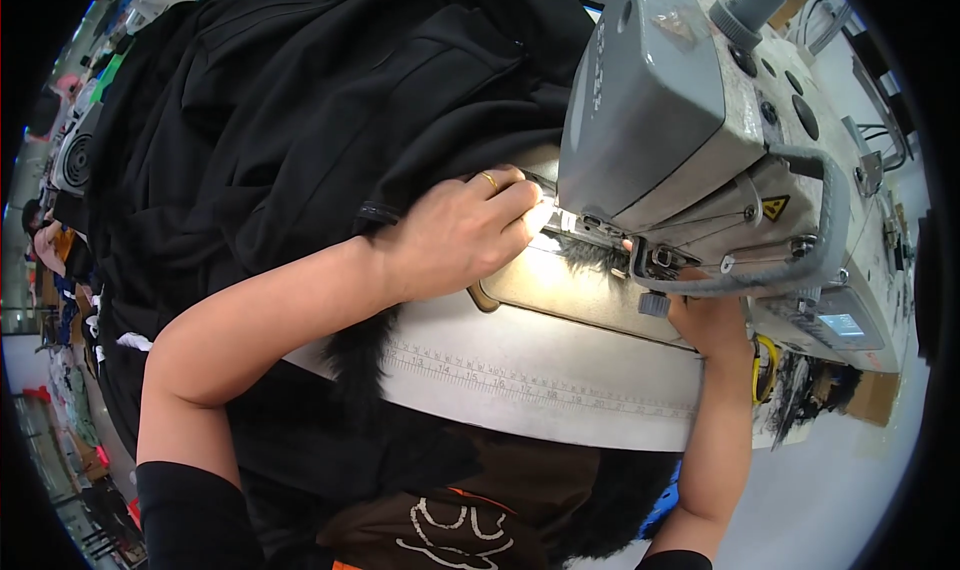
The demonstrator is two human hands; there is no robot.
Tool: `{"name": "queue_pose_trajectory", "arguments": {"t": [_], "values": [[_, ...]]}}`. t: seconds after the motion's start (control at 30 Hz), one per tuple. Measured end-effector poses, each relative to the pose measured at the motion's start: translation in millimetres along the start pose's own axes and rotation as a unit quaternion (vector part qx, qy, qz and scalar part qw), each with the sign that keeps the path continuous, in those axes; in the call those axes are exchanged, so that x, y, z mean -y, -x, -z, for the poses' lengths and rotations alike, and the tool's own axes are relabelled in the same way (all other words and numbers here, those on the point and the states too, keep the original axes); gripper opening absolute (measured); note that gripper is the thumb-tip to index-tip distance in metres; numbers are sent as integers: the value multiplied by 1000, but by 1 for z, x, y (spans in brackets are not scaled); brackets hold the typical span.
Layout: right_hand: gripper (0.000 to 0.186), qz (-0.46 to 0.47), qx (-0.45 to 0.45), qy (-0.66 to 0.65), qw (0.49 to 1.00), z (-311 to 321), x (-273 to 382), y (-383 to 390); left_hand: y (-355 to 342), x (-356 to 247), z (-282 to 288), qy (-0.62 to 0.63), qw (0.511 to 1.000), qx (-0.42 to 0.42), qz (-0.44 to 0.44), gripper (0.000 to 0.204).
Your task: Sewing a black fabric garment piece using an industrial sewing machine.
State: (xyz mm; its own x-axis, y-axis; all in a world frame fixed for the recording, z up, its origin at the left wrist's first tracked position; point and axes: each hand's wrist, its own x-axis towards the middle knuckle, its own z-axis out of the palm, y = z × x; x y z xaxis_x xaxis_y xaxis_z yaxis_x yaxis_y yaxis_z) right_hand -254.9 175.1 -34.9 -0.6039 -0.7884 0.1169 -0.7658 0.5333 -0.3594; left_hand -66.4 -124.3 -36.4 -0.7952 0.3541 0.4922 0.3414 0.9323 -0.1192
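Cloth pinched in L hand nr machine; R hand part-hidden, can't tell grip; fur might snag if tension slips.

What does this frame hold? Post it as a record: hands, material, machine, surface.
Left hand: fingers curled, ring on one, beside the lit sewing area; exact grip unclear
Right hand: partly hidden behind the sewing head's guard; grip not visible
Material: black garment heaped left of the machine; black fur hanging below the left forearm, more fur at the lit area
Machine: grey-and-white industrial sewing machine, small lit screen, yellow warning triangle
Surface: white tabletop with ruler scale
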Motion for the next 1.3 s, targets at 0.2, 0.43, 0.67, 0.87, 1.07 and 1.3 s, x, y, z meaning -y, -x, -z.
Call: {"name": "queue_pose_trajectory", "arguments": {"t": [0.2,0.43,0.67,0.87,1.07,1.3], "values": [[21,-1,-10,-51,999,0,3,-3,0,-3,-2,-35,999,11,5,8],[21,-22,-72,-51,996,-11,-6,0,-1,-2,1,-44,997,55,5,8],[18,-26,-7,-39,999,-8,-13,-6,-6,0,5,-59,996,71,8,8],[17,151,-70,92,982,-7,-17,-12,-4,0,-1,-60,998,24,4,9],[14,163,-98,74,979,-7,-14,-12,-9,0,3,-63,997,33,18,10],[17,176,-108,93,974,-8,-7,-17,-11,2,0,-72,997,27,18,10]]}}
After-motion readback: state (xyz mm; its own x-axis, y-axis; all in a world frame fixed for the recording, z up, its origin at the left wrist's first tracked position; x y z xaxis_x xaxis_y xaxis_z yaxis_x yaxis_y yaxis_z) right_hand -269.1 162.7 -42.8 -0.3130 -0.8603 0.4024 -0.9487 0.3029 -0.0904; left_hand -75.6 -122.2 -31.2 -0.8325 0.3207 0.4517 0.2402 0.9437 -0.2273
